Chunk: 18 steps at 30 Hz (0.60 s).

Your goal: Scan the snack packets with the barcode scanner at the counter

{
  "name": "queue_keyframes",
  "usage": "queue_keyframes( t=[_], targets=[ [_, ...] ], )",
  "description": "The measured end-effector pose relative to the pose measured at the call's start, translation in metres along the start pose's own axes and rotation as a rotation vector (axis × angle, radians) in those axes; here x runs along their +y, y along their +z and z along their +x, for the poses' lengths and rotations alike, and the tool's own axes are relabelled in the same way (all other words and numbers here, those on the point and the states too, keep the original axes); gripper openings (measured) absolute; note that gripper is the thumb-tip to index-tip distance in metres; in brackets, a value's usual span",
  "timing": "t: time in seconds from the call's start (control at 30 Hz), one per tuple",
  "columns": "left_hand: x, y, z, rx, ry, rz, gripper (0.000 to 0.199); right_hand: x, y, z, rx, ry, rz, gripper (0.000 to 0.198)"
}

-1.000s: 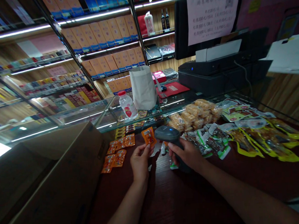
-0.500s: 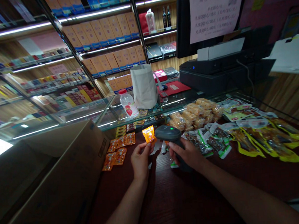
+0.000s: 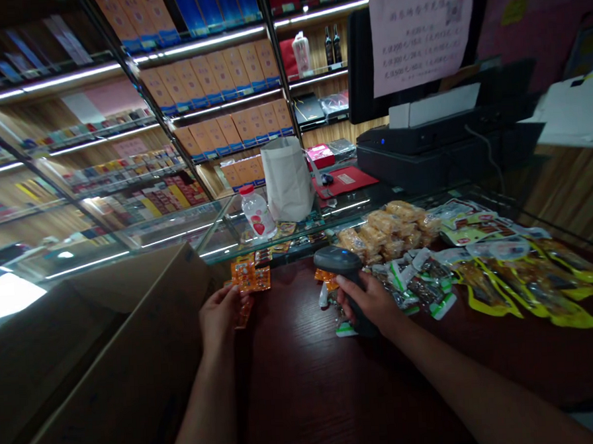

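My left hand (image 3: 218, 317) pinches an orange snack packet (image 3: 243, 273) by its lower edge, over the other orange packets (image 3: 262, 278) beside the cardboard box. In my right hand (image 3: 373, 302) is a dark barcode scanner (image 3: 339, 259), gripped by its handle, its head turned to the left with a small blue light on top. Under the scanner head, part of another orange packet (image 3: 324, 275) shows. Right of my right hand lie several small clear packets with green and white ends (image 3: 419, 278).
An open cardboard box (image 3: 147, 322) stands at left. Wrapped bread-like snacks (image 3: 386, 230) and yellow-edged packets (image 3: 528, 283) lie at right on the dark table (image 3: 305, 380). A bottle (image 3: 257, 214) and white paper bag (image 3: 288, 183) stand on the glass counter, near a monitor (image 3: 360, 66).
My left hand has moved left with an orange packet, from in front of the scanner to the other orange packets. The scanner stays in my right hand; its light went from green to blue.
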State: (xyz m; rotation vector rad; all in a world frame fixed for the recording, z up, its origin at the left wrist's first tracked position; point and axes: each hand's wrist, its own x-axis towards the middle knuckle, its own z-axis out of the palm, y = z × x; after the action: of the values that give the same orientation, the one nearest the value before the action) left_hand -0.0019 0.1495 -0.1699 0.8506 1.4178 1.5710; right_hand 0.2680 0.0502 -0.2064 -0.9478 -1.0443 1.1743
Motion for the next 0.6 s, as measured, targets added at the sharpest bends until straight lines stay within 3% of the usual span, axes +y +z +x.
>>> queue_keyframes(
  t=[0.1,0.37,0.5,0.6],
  targets=[
    [0.002,-0.005,0.015,0.012,-0.059,0.047,0.013,0.001,0.001,0.002,0.015,-0.005,0.014,0.045],
    [0.004,0.014,0.043,-0.037,-0.12,0.243,0.017,0.003,0.002,0.007,0.08,-0.021,0.05,0.047],
    [0.002,0.01,0.041,-0.069,-0.072,0.404,0.019,0.0,0.001,0.008,0.102,-0.017,0.092,0.046],
    [0.004,0.006,0.041,-0.057,0.043,0.529,0.017,-0.002,-0.001,0.009,0.109,-0.003,0.125,0.047]
  ],
)
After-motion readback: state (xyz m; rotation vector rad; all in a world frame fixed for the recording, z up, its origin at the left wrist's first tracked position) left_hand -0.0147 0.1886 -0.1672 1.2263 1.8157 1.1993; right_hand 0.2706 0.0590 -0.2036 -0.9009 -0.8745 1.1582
